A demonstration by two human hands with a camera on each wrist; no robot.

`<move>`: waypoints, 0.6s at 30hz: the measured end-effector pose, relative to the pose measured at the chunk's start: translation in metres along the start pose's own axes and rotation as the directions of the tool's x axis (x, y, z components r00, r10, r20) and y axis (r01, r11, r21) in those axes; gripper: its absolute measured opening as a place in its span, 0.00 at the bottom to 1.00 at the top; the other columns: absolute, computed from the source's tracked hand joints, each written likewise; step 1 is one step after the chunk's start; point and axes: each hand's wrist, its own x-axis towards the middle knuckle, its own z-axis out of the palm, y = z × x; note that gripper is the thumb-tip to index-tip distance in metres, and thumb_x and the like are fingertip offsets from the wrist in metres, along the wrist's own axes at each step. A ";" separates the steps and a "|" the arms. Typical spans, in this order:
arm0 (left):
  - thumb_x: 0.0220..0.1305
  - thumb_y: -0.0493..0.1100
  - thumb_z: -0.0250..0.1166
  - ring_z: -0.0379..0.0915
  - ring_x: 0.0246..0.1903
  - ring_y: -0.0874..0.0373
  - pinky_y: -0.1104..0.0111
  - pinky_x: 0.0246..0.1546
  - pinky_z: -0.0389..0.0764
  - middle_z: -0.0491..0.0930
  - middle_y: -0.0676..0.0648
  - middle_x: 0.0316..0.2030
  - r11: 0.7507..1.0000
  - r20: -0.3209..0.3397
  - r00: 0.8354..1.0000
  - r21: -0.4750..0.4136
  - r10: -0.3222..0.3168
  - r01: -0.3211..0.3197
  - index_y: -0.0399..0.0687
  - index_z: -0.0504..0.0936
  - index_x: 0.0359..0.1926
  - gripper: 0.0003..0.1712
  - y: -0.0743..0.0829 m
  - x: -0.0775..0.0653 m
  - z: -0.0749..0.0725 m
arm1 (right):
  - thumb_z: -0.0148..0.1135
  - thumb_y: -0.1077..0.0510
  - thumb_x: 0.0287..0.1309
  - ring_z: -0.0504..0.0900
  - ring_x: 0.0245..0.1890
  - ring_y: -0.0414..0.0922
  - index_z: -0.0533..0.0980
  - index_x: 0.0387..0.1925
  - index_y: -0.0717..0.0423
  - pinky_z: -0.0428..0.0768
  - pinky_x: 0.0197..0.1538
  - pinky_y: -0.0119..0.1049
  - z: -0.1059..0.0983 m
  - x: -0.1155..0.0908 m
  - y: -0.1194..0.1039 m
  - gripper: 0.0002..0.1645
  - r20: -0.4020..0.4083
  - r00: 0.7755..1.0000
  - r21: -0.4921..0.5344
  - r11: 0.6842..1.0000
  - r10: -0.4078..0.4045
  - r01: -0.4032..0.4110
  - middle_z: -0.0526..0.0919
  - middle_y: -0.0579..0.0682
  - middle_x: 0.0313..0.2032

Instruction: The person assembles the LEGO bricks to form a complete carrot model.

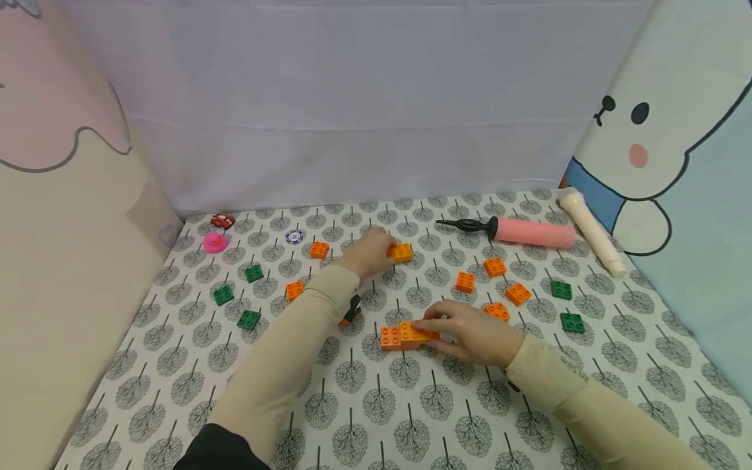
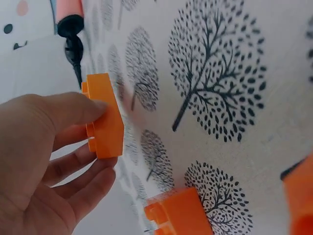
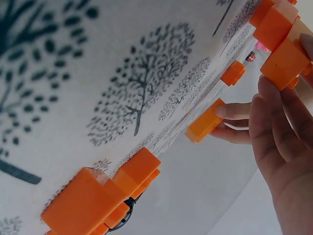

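Note:
Toward the back of the table, my left hand (image 1: 369, 253) pinches a yellow-orange toy brick (image 1: 401, 253) between thumb and fingers. The left wrist view shows that brick (image 2: 108, 120) tilted on its side, studs toward the palm. Nearer the front, my right hand (image 1: 464, 331) grips another yellow-orange brick (image 1: 409, 331), which overlaps the orange brick (image 1: 390, 339) beside it and orange below it. Fingertips of the right hand (image 3: 286, 132) meet the held brick's (image 3: 282, 63) lower edge in the right wrist view; its far end is partly hidden by the fingers.
Loose orange bricks (image 1: 518, 294) lie right of my right hand, with green bricks (image 1: 572, 322) beyond. More green bricks (image 1: 249, 320) are at left. A pink duck (image 1: 215, 243), red toy car (image 1: 222, 221), poker chip (image 1: 295, 236), pink pump (image 1: 531, 233) and cream tube (image 1: 592, 230) sit farther back.

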 end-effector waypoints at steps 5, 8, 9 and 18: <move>0.67 0.47 0.66 0.73 0.47 0.55 0.66 0.53 0.79 0.76 0.45 0.53 0.996 -0.017 0.997 -0.041 0.074 -0.075 0.45 0.78 0.63 0.25 0.010 -0.030 -0.006 | 0.70 0.57 0.58 0.80 0.44 0.41 0.79 0.60 0.49 0.83 0.47 0.34 -0.001 -0.002 -0.001 0.26 0.015 1.000 -0.002 1.000 0.023 -0.023 0.81 0.47 0.48; 0.67 0.46 0.65 0.74 0.47 0.57 0.68 0.52 0.79 0.76 0.47 0.53 0.990 -0.057 0.990 -0.050 0.126 -0.129 0.45 0.78 0.63 0.25 0.012 -0.055 -0.010 | 0.70 0.57 0.58 0.80 0.44 0.41 0.79 0.60 0.49 0.83 0.47 0.34 -0.002 -0.002 -0.002 0.26 0.020 0.999 -0.005 1.000 0.027 -0.026 0.81 0.47 0.48; 0.66 0.46 0.66 0.74 0.48 0.57 0.69 0.52 0.79 0.77 0.47 0.53 0.988 -0.074 0.987 -0.051 0.145 -0.149 0.45 0.78 0.62 0.25 0.012 -0.065 -0.011 | 0.70 0.57 0.59 0.80 0.44 0.41 0.79 0.60 0.49 0.83 0.47 0.34 -0.002 -0.002 -0.002 0.26 0.020 1.000 -0.006 1.000 0.024 -0.024 0.81 0.47 0.47; 0.63 0.43 0.67 0.77 0.52 0.56 0.66 0.56 0.80 0.80 0.48 0.53 0.951 -0.168 0.941 -0.053 0.292 -0.304 0.43 0.81 0.58 0.22 0.008 -0.141 -0.001 | 0.70 0.57 0.58 0.80 0.44 0.41 0.79 0.60 0.49 0.84 0.47 0.34 0.001 0.000 -0.001 0.27 0.014 0.999 -0.011 1.000 0.029 -0.029 0.81 0.48 0.48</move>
